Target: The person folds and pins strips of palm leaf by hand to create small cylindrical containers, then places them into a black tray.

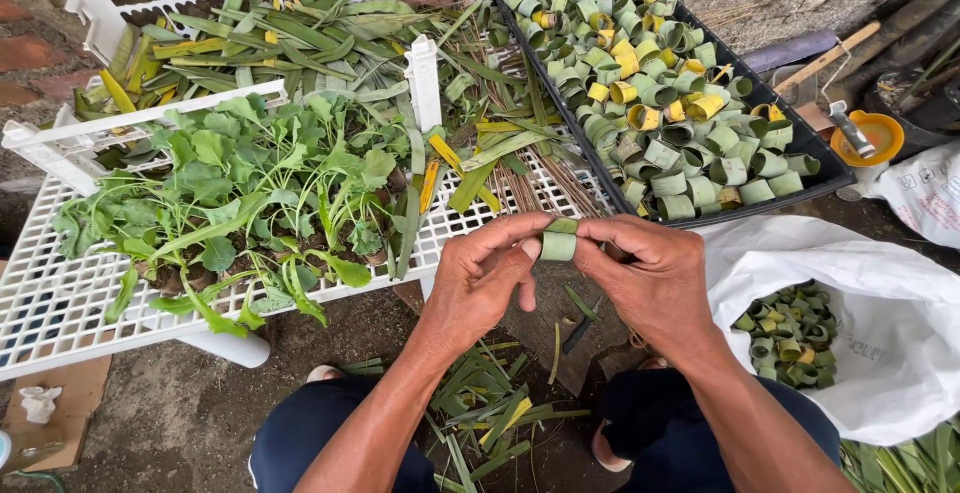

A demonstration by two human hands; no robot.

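While both hands meet over the ground in front of the knees, they pinch one small green leaf ring [558, 242] between them. From the head camera, the left hand [478, 278] grips the ring's left side with thumb and fingertips closed on it, and the right hand [655, 278] holds its right side the same way. This ring sits just in front of the white plastic rack [60, 303], near its lower right corner. On the rack lie leafy seedlings [250, 203] and, behind them, long green and yellow leaf strips [270, 38]. Right of the rack stands a black tray [835, 178] packed with finished rings. Further right, a white sack [880, 283] holds more rings. Leaf scraps [480, 413] lie below the hands.
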